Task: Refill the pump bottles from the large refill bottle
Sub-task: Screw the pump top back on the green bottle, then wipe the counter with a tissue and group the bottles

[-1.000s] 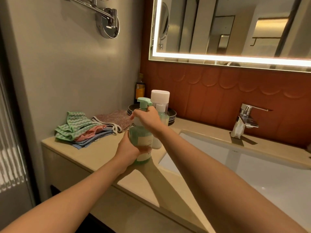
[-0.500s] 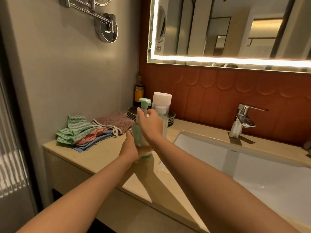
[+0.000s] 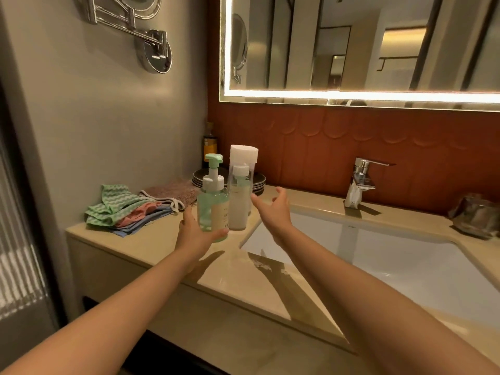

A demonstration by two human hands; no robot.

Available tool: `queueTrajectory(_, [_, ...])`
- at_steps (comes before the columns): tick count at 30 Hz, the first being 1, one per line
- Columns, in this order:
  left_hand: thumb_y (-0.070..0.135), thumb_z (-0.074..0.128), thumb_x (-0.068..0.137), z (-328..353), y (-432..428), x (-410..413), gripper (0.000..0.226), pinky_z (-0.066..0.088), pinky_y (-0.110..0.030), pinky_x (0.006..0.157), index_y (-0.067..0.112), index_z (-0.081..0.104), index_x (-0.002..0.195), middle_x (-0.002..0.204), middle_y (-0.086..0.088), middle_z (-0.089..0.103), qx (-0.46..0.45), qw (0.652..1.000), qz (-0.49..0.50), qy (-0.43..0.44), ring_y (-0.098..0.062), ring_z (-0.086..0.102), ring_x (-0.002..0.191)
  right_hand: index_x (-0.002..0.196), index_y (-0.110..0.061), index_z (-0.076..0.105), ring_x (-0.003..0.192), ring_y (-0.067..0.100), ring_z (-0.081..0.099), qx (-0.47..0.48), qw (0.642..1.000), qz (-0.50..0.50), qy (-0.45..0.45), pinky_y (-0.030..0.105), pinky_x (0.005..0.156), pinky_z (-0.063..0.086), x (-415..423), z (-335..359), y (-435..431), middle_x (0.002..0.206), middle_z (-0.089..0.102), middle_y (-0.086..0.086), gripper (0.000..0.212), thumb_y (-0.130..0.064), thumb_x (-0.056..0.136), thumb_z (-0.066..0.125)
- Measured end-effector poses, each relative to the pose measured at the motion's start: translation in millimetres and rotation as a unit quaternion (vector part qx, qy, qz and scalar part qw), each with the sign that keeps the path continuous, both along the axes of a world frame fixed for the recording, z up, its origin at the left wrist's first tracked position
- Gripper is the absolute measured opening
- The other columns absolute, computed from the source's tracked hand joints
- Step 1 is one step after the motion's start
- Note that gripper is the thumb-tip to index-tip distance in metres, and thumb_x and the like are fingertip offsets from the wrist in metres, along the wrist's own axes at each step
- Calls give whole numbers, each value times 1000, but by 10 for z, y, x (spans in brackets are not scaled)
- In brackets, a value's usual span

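Observation:
A green pump bottle (image 3: 212, 205) with a mint pump head stands on the beige counter (image 3: 167, 247) left of the sink. My left hand (image 3: 194, 231) holds its lower body from the left and front. Just behind it stands a taller clear bottle (image 3: 240, 196) with a wide white cap and milky liquid, and a smaller white-capped bottle shows through or before it. My right hand (image 3: 273, 209) hovers open to the right of these bottles, fingers spread, touching nothing.
Folded cloths (image 3: 127, 209) lie at the counter's left. Dark plates (image 3: 257, 182) and a brown bottle (image 3: 209, 144) stand against the red wall. The white sink (image 3: 392, 255) with a chrome tap (image 3: 362, 180) fills the right; a metal dish (image 3: 476, 215) sits far right.
My right hand has let go of the pump head and moved off to the right, opening. My left hand has slipped lower on the green bottle.

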State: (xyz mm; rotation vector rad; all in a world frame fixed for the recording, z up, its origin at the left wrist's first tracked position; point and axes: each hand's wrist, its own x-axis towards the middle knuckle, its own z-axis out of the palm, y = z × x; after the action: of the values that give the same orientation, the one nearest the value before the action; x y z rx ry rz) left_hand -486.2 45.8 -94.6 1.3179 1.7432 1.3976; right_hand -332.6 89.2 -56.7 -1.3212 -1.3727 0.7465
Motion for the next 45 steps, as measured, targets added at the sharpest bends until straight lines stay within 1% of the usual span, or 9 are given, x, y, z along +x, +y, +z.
queueTrajectory(7, [25, 71, 81, 77, -211, 79, 65, 47, -41, 89, 16, 35, 134, 122, -9, 52, 48, 998, 40, 28, -22, 52, 102, 140, -13, 34, 126, 26, 43, -47, 999, 23, 5, 35, 96, 40, 190, -50, -146, 144, 39, 10, 55, -34, 93, 54])
queueTrajectory(12, [26, 68, 82, 173, -269, 450, 50, 52, -47, 81, 21, 39, 123, 107, -1, 52, 62, 998, -19, 15, -18, 54, 93, 135, -14, 40, 121, 24, 46, -65, 997, 30, 5, 31, 88, 40, 490, -42, -352, 139, 43, 9, 46, -32, 94, 53])
queueTrajectory(19, [23, 63, 88, 202, -380, 1570, 43, 40, -22, 55, 21, 41, 125, 110, -1, 51, 69, 988, -136, -9, -18, 51, 96, 127, -15, 48, 99, 19, 58, -58, 998, -38, -1, 26, 77, 49, 1369, 20, -908, 121, 58, 10, 37, -29, 94, 54])
queueTrajectory(22, [21, 62, 88, 217, -551, 2156, 41, 40, -20, 57, 21, 42, 124, 106, 0, 52, 77, 972, -220, -13, -15, 52, 92, 124, -13, 50, 83, 14, 59, -52, 996, -74, -14, 19, 61, 46, 1864, 54, -1286, 109, 62, 9, 32, -24, 94, 53])
queueTrajectory(27, [20, 61, 89, 236, -978, 3078, 39, 46, -25, 70, 17, 44, 123, 105, -4, 55, 92, 929, -357, -28, -16, 54, 90, 118, -11, 57, 73, 13, 61, -22, 980, -185, -75, 22, 62, 48, 2785, 20, -2054, 90, 63, 4, 28, -26, 94, 53])
queueTrajectory(31, [19, 63, 87, 206, -1419, 3766, 39, 47, -24, 68, 18, 44, 121, 102, -2, 55, 101, 893, -438, -26, -13, 55, 86, 109, -14, 62, 86, 20, 63, -10, 927, -350, -132, 33, 72, 52, 3545, -51, -2694, 96, 67, 5, 23, -27, 93, 53])
queueTrajectory(34, [21, 64, 86, 177, -1718, 4235, 39, 48, -26, 75, 18, 43, 118, 101, 1, 55, 102, 863, -494, -16, -13, 55, 90, 113, -14, 61, 98, 21, 59, -59, 874, -436, -207, 29, 77, 46, 4096, -140, -3159, 107, 64, 4, 25, -27, 94, 51])
queueTrajectory(40, [21, 65, 85, 98, -2000, 5019, 38, 53, -34, 82, 18, 46, 118, 105, -2, 57, 111, 828, -548, 51, -16, 57, 95, 119, -14, 60, 107, 24, 55, -107, 776, -515, -348, 33, 86, 43, 4939, -240, -3591, 119, 62, 7, 29, -26, 94, 50])
queueTrajectory(45, [23, 64, 86, 84, -1988, 5591, 41, 52, -32, 83, 18, 46, 122, 110, -1, 56, 127, 816, -553, 110, -16, 56, 97, 124, -16, 55, 112, 26, 54, -240, 711, -476, -459, 36, 94, 38, 5374, -144, -3487, 123, 60, 6, 40, -42, 95, 46])
